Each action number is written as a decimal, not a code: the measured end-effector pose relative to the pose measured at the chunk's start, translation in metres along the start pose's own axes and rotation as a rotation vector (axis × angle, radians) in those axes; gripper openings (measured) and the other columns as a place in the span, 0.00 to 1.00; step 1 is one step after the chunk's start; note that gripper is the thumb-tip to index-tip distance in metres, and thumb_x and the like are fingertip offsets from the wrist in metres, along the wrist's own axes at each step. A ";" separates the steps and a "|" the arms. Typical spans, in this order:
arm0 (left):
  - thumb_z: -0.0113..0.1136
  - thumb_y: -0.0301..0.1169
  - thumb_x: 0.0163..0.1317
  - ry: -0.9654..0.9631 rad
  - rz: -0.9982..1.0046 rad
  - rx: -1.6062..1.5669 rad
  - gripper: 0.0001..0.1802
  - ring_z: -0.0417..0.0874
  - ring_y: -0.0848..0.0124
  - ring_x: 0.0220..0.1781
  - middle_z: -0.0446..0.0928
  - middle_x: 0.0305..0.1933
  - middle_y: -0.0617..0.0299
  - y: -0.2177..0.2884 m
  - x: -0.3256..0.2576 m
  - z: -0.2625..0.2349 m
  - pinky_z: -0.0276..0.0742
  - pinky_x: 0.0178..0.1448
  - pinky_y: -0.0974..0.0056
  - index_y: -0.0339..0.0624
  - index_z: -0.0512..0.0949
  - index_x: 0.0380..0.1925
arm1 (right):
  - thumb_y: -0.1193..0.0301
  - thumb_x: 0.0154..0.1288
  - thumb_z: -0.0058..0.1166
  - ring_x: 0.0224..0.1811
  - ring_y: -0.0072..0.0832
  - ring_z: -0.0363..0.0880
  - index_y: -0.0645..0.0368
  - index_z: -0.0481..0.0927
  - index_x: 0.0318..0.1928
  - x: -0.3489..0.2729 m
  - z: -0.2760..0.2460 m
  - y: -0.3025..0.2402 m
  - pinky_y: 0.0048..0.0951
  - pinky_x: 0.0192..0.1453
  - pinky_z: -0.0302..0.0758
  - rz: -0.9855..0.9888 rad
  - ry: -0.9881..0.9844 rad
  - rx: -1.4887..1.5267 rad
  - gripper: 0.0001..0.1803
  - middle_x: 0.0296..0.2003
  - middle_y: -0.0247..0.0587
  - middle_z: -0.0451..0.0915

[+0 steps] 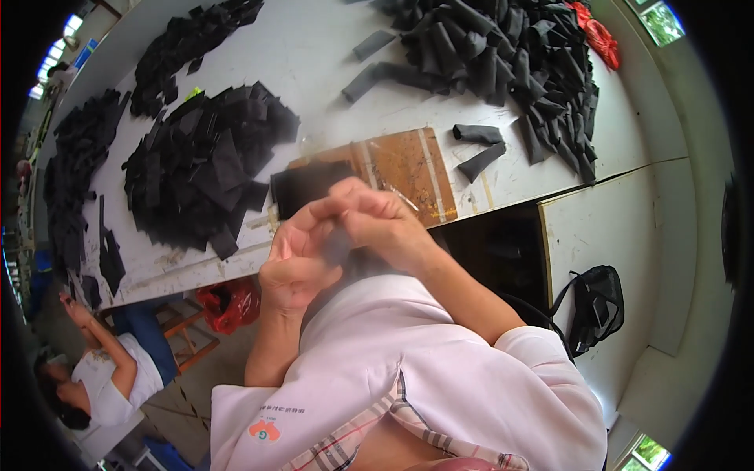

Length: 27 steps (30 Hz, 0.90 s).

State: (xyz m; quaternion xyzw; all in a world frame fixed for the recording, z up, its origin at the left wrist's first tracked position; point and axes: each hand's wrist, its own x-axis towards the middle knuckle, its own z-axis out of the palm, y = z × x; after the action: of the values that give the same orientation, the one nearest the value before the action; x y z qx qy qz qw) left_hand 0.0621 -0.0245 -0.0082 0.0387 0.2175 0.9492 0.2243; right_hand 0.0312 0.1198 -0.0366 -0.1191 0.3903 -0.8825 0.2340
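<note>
White tabletop point(322, 55) beyond close, curled hands point(389, 229), dark piece point(337, 246) between.

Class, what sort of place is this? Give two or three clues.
Probably a small workshop, perhaps for fabric: a heap of flat black pieces and a pile of black tubes lie on a big white table, and a co-worker sits near its left end.

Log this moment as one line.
left hand: holds dark piece, blurred | right hand: close by left, grip unclear | beyond: brown board, black fabric pile
</note>
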 end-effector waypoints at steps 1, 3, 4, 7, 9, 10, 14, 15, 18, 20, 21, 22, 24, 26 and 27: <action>0.50 0.15 0.46 0.150 0.057 0.261 0.26 0.58 0.87 0.11 0.73 0.35 0.53 0.000 0.001 0.007 0.53 0.13 0.82 0.27 0.63 0.50 | 0.68 0.60 0.51 0.30 0.16 0.67 0.59 0.73 0.29 0.003 -0.004 -0.001 0.16 0.36 0.65 -0.066 0.024 -0.021 0.08 0.30 0.30 0.71; 0.51 0.14 0.48 0.403 0.246 0.737 0.21 0.66 0.87 0.19 0.73 0.35 0.57 -0.011 0.008 0.011 0.57 0.17 0.84 0.27 0.67 0.46 | 0.70 0.61 0.50 0.32 0.16 0.67 0.61 0.73 0.29 0.006 -0.012 -0.002 0.16 0.37 0.65 -0.123 0.043 -0.088 0.08 0.31 0.32 0.71; 0.50 0.13 0.51 0.478 0.316 0.836 0.17 0.76 0.76 0.38 0.74 0.40 0.58 -0.018 0.009 0.002 0.72 0.40 0.76 0.30 0.70 0.44 | 0.71 0.61 0.49 0.32 0.16 0.67 0.61 0.73 0.28 0.008 -0.015 -0.002 0.16 0.37 0.65 -0.124 0.036 -0.135 0.08 0.32 0.31 0.71; 0.51 0.15 0.54 0.595 0.444 0.939 0.08 0.75 0.78 0.36 0.74 0.39 0.60 -0.032 0.015 0.000 0.71 0.39 0.76 0.32 0.73 0.35 | 0.75 0.59 0.51 0.31 0.20 0.70 0.62 0.71 0.27 0.006 -0.005 0.000 0.19 0.35 0.68 -0.294 0.150 -0.497 0.05 0.30 0.35 0.74; 0.52 0.16 0.54 0.630 0.474 0.965 0.08 0.74 0.79 0.33 0.74 0.36 0.61 -0.034 0.015 -0.001 0.71 0.36 0.76 0.32 0.73 0.35 | 0.78 0.55 0.53 0.29 0.25 0.72 0.63 0.70 0.27 0.006 -0.001 0.003 0.21 0.32 0.70 -0.496 0.222 -0.798 0.05 0.28 0.40 0.74; 0.52 0.16 0.55 0.653 0.501 0.985 0.07 0.73 0.80 0.30 0.75 0.33 0.62 -0.035 0.015 -0.003 0.70 0.33 0.77 0.33 0.73 0.35 | 0.78 0.55 0.53 0.29 0.25 0.72 0.63 0.70 0.27 0.007 0.001 0.004 0.21 0.32 0.70 -0.488 0.219 -0.794 0.05 0.28 0.40 0.74; 0.52 0.18 0.56 0.700 0.480 0.855 0.04 0.71 0.82 0.22 0.75 0.31 0.62 -0.030 0.015 -0.008 0.65 0.23 0.78 0.34 0.73 0.32 | 0.76 0.56 0.52 0.24 0.24 0.69 0.63 0.70 0.27 0.008 0.001 0.012 0.20 0.30 0.68 -0.430 0.295 -0.849 0.06 0.26 0.38 0.72; 0.52 0.18 0.55 0.638 0.456 0.796 0.04 0.67 0.84 0.17 0.74 0.30 0.61 -0.028 0.014 -0.013 0.60 0.17 0.78 0.35 0.72 0.32 | 0.75 0.57 0.52 0.23 0.22 0.67 0.64 0.69 0.27 0.008 -0.001 0.015 0.20 0.29 0.67 -0.388 0.333 -0.841 0.07 0.25 0.36 0.71; 0.51 0.16 0.54 0.440 0.272 0.321 0.06 0.64 0.85 0.15 0.74 0.28 0.60 -0.015 0.012 -0.022 0.57 0.15 0.79 0.35 0.71 0.32 | 0.72 0.60 0.50 0.24 0.16 0.64 0.64 0.69 0.27 0.006 -0.009 0.019 0.19 0.28 0.64 -0.146 0.334 -0.516 0.09 0.23 0.31 0.69; 0.51 0.17 0.53 0.388 0.180 0.263 0.08 0.61 0.85 0.13 0.73 0.28 0.60 -0.008 0.012 -0.019 0.53 0.13 0.80 0.36 0.69 0.34 | 0.70 0.62 0.48 0.26 0.13 0.62 0.64 0.70 0.27 0.003 -0.004 0.009 0.18 0.28 0.64 -0.115 0.321 -0.445 0.10 0.22 0.27 0.68; 0.52 0.17 0.53 0.282 0.083 0.190 0.10 0.61 0.85 0.13 0.73 0.30 0.60 -0.006 0.012 -0.015 0.52 0.13 0.80 0.37 0.68 0.35 | 0.70 0.62 0.49 0.27 0.13 0.63 0.64 0.70 0.28 0.002 -0.005 0.007 0.17 0.29 0.63 -0.078 0.302 -0.295 0.10 0.22 0.27 0.68; 0.53 0.18 0.53 0.176 -0.011 0.118 0.11 0.61 0.85 0.13 0.73 0.31 0.60 -0.004 0.011 -0.011 0.52 0.13 0.81 0.38 0.68 0.37 | 0.70 0.62 0.49 0.27 0.13 0.63 0.63 0.71 0.28 0.001 -0.005 0.004 0.17 0.29 0.63 -0.041 0.280 -0.146 0.10 0.23 0.26 0.69; 0.52 0.18 0.52 0.102 -0.067 0.007 0.15 0.62 0.85 0.14 0.73 0.34 0.59 0.000 0.011 -0.004 0.50 0.13 0.81 0.38 0.66 0.42 | 0.70 0.62 0.49 0.28 0.13 0.63 0.64 0.71 0.28 -0.007 0.003 -0.010 0.16 0.30 0.64 0.000 0.229 -0.104 0.10 0.25 0.27 0.69; 0.51 0.18 0.52 -0.207 -0.112 -0.216 0.19 0.63 0.86 0.15 0.73 0.36 0.56 0.005 0.014 0.000 0.53 0.13 0.80 0.36 0.64 0.46 | 0.70 0.62 0.48 0.28 0.14 0.64 0.65 0.71 0.30 -0.005 0.015 -0.024 0.16 0.31 0.65 -0.257 0.150 -0.430 0.10 0.27 0.30 0.70; 0.49 0.17 0.52 -0.232 -0.059 -0.303 0.21 0.63 0.84 0.13 0.73 0.39 0.50 0.002 0.018 0.000 0.55 0.13 0.79 0.33 0.62 0.49 | 0.71 0.63 0.48 0.28 0.15 0.66 0.65 0.70 0.30 -0.001 0.021 -0.036 0.16 0.31 0.66 -0.413 0.143 -0.695 0.09 0.29 0.33 0.71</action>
State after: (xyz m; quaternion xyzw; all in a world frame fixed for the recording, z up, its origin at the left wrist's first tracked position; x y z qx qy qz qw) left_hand 0.0451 -0.0187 -0.0079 0.1071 0.0458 0.9532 0.2789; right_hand 0.0287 0.1276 0.0040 -0.2054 0.6484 -0.7325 -0.0301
